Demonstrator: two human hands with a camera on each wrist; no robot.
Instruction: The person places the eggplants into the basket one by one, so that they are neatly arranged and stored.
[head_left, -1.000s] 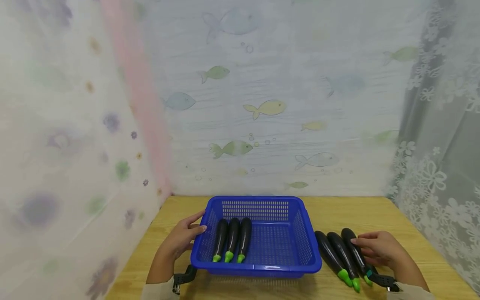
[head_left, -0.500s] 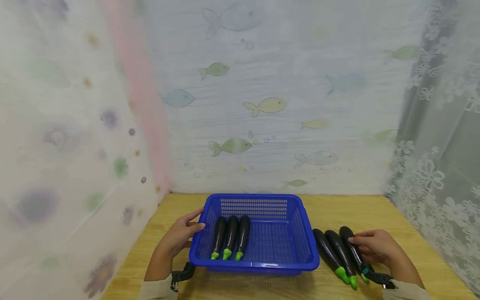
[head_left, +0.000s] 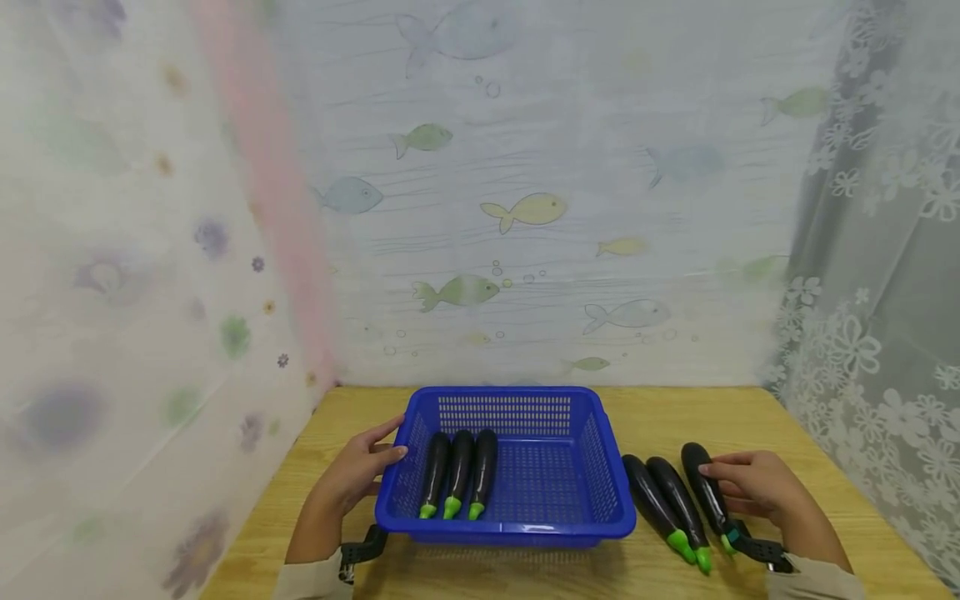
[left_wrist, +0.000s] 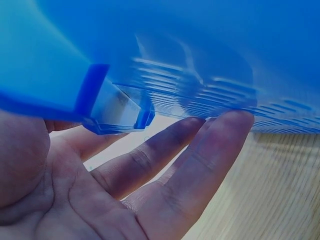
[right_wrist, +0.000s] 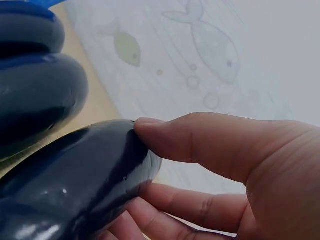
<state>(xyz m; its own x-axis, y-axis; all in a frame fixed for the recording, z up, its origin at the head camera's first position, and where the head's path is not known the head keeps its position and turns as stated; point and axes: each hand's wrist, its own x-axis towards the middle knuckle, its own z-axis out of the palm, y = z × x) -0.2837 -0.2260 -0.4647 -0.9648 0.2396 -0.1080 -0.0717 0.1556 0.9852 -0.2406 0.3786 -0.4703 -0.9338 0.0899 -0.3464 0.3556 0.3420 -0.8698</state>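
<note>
A blue plastic basket (head_left: 506,528) stands mid-table, three dark eggplants (head_left: 459,473) with green stem ends lying side by side in its left half. My left hand (head_left: 358,468) holds the basket's left side, thumb over the rim; in the left wrist view its fingertips (left_wrist: 235,120) touch the slotted wall from outside. To the right of the basket, two more eggplants (head_left: 678,500) lie slanted on the table. Beside them my right hand (head_left: 765,487) pinches another eggplant (right_wrist: 75,175) near its rounded end, thumb on top and fingers beneath. Its stem end is partly hidden by the wrist strap.
The wooden table (head_left: 450,575) ends at a back wall hanging (head_left: 525,275) printed with fish. A flowered sheet (head_left: 172,333) hangs along the left, and a white lace curtain (head_left: 877,375) along the right.
The eggplant in my right hand has shifted slightly up and away from the two beside it, widening the gap. My left hand stays on the basket; the head view has drifted slightly.
</note>
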